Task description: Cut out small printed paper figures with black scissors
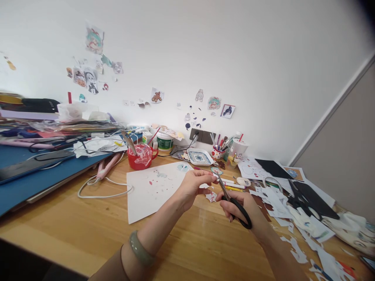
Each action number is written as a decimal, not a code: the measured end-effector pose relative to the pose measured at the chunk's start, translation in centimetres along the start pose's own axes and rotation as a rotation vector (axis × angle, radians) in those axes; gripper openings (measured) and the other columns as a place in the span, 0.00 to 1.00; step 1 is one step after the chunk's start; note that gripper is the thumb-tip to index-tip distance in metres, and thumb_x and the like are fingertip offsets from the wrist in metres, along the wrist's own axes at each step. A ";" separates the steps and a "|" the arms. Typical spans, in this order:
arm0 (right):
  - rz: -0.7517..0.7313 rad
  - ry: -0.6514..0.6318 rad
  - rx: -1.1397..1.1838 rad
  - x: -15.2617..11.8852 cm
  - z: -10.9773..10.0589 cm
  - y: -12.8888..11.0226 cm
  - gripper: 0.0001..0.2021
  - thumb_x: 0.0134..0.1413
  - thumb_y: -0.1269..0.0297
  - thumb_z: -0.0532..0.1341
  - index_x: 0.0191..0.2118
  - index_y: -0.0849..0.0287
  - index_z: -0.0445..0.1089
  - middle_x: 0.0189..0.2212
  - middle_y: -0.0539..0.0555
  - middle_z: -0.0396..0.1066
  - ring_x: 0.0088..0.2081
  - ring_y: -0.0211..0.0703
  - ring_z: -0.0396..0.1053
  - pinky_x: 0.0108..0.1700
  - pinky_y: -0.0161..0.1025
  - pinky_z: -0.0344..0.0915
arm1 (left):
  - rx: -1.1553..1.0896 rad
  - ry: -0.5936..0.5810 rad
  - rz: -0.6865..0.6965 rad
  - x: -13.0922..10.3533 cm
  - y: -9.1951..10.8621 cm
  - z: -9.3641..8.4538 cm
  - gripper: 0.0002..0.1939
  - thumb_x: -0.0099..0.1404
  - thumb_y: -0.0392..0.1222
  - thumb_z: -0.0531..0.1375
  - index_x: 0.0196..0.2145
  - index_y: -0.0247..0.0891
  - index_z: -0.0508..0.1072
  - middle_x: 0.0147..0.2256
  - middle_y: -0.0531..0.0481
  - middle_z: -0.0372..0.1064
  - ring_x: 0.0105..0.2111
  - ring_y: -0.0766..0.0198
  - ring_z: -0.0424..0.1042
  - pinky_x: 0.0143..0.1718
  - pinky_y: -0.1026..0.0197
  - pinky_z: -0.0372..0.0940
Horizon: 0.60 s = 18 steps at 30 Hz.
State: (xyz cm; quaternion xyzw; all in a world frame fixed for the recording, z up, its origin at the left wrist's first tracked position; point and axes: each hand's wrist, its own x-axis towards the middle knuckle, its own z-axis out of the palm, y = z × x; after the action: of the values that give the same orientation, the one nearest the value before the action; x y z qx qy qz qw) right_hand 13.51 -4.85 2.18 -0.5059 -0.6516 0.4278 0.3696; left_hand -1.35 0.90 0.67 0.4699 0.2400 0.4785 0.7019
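Note:
My right hand [236, 203] grips a pair of scissors with black handles [241, 214], its fingers in the loops. The blades point up and away, toward my left fingertips. My left hand [199, 183] is closed in a pinch on a small white piece of paper [216, 176] at the blades; most of it is hidden by the fingers. Below the left fingers lies a paper scrap with red marks [211, 196]. A large white sheet [149, 195] with small cut-out pieces on it lies to the left of my left hand.
A red mug [140, 158] stands behind the sheet, near a patterned square dish [200, 157]. Markers [234, 184] lie behind my hands. At right are paper scraps [299, 249] and another pair of black scissors [300, 199]. A pink cabled tool [108, 166] lies at left.

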 end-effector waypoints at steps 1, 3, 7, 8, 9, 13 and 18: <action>0.005 -0.001 0.004 0.0 0.0 -0.1 0.07 0.42 0.62 0.61 0.26 0.61 0.65 0.17 0.44 0.58 0.18 0.31 0.56 0.20 0.30 0.57 | -0.002 -0.007 -0.002 0.0 0.0 0.0 0.10 0.44 0.43 0.65 0.24 0.33 0.73 0.27 0.49 0.67 0.26 0.70 0.61 0.24 0.68 0.59; 0.019 -0.008 0.007 -0.1 0.1 -0.2 0.08 0.42 0.62 0.61 0.28 0.61 0.66 0.17 0.45 0.59 0.18 0.31 0.57 0.19 0.29 0.56 | -0.005 -0.016 -0.006 0.0 -0.1 0.0 0.10 0.44 0.42 0.65 0.24 0.33 0.73 0.27 0.48 0.67 0.26 0.70 0.62 0.25 0.68 0.59; 0.031 -0.004 -0.006 -0.1 0.1 -0.3 0.09 0.41 0.60 0.61 0.29 0.61 0.66 0.19 0.45 0.59 0.18 0.30 0.56 0.17 0.28 0.52 | -0.007 -0.017 -0.009 0.0 -0.2 0.1 0.11 0.44 0.42 0.65 0.24 0.33 0.72 0.26 0.48 0.66 0.26 0.69 0.62 0.25 0.68 0.59; 0.034 -0.003 -0.010 -0.1 0.1 -0.3 0.10 0.41 0.60 0.61 0.28 0.61 0.66 0.19 0.45 0.58 0.18 0.30 0.56 0.16 0.28 0.52 | -0.006 -0.018 -0.009 0.0 -0.2 0.1 0.11 0.44 0.42 0.65 0.24 0.32 0.72 0.27 0.48 0.66 0.26 0.70 0.61 0.25 0.68 0.60; 0.034 0.002 -0.012 -0.1 0.1 -0.3 0.09 0.41 0.60 0.62 0.28 0.61 0.66 0.18 0.45 0.58 0.18 0.30 0.56 0.16 0.28 0.51 | -0.006 -0.019 -0.009 0.0 -0.2 0.1 0.11 0.44 0.42 0.65 0.24 0.32 0.72 0.27 0.48 0.66 0.26 0.70 0.61 0.24 0.68 0.60; 0.021 -0.001 -0.007 -0.2 0.1 -0.5 0.08 0.41 0.62 0.61 0.26 0.61 0.64 0.18 0.45 0.58 0.18 0.30 0.55 0.17 0.28 0.51 | -0.004 -0.026 -0.009 0.0 -0.2 0.0 0.10 0.44 0.42 0.64 0.24 0.32 0.72 0.27 0.48 0.66 0.26 0.70 0.61 0.24 0.67 0.60; 0.004 -0.003 -0.004 -0.3 0.2 -0.6 0.07 0.42 0.63 0.61 0.26 0.62 0.65 0.15 0.44 0.57 0.18 0.31 0.55 0.19 0.29 0.53 | -0.003 -0.037 -0.004 0.0 -0.2 -0.1 0.10 0.44 0.42 0.64 0.24 0.33 0.72 0.27 0.49 0.66 0.27 0.70 0.61 0.25 0.67 0.60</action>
State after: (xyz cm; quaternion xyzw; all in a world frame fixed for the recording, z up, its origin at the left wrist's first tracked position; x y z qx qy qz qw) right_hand 13.23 -5.19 2.65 -0.5073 -0.6519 0.4278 0.3669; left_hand -1.32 0.96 0.46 0.4770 0.2272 0.4687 0.7080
